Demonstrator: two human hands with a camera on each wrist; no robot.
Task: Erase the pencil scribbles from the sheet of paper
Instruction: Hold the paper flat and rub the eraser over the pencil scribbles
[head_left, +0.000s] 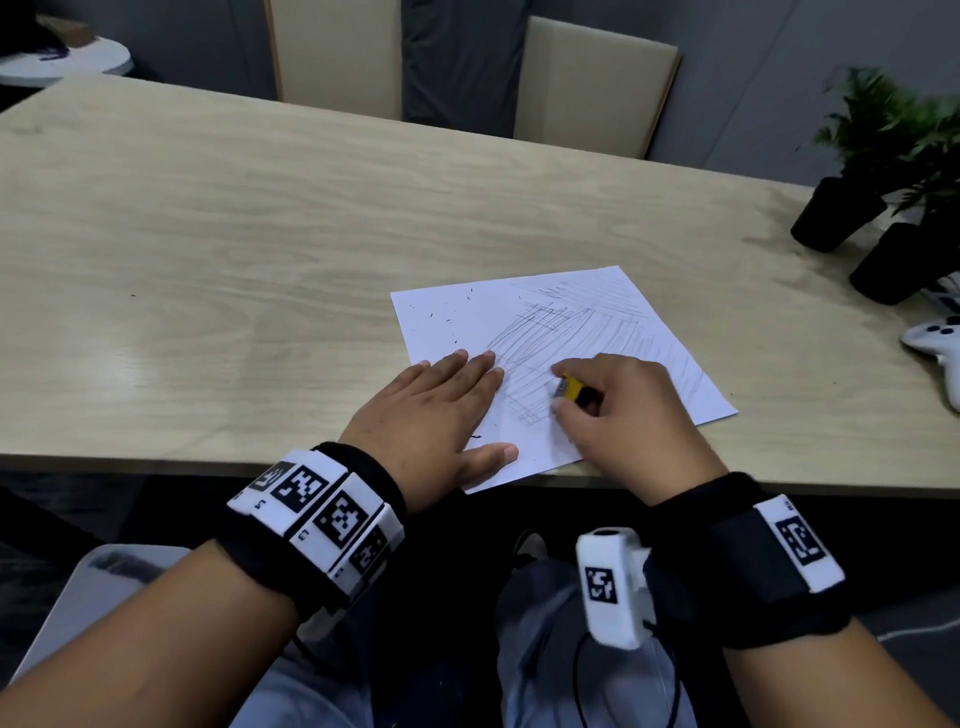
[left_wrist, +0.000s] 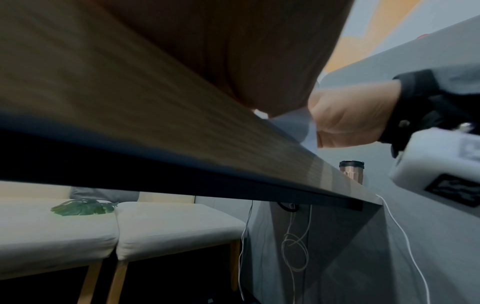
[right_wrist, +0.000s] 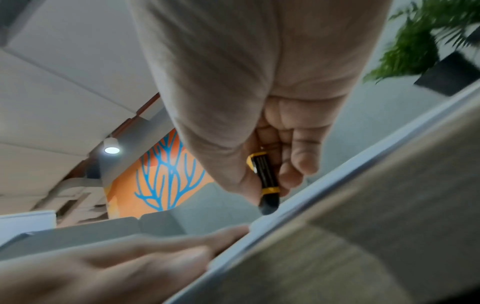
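A white sheet of paper (head_left: 447, 322) lies near the table's front edge, covered with grey pencil scribbles (head_left: 571, 322) across its middle and right. My left hand (head_left: 441, 405) lies flat with straight fingers on the sheet's left part, pressing it down. My right hand (head_left: 623, 410) pinches a small eraser in a yellow and black sleeve (head_left: 569, 387), its white tip down on the scribbles. The right wrist view shows the same eraser (right_wrist: 265, 181) between thumb and fingers, touching the paper (right_wrist: 337, 185). Dark eraser crumbs dot the sheet's upper left.
The wooden table (head_left: 208, 234) stretches left and back. Two potted plants in black pots (head_left: 836, 213) stand at the right, with a white game controller (head_left: 935, 338) beside them. Two beige chairs (head_left: 592, 83) stand behind the table. The sheet's near corner hangs over the front edge.
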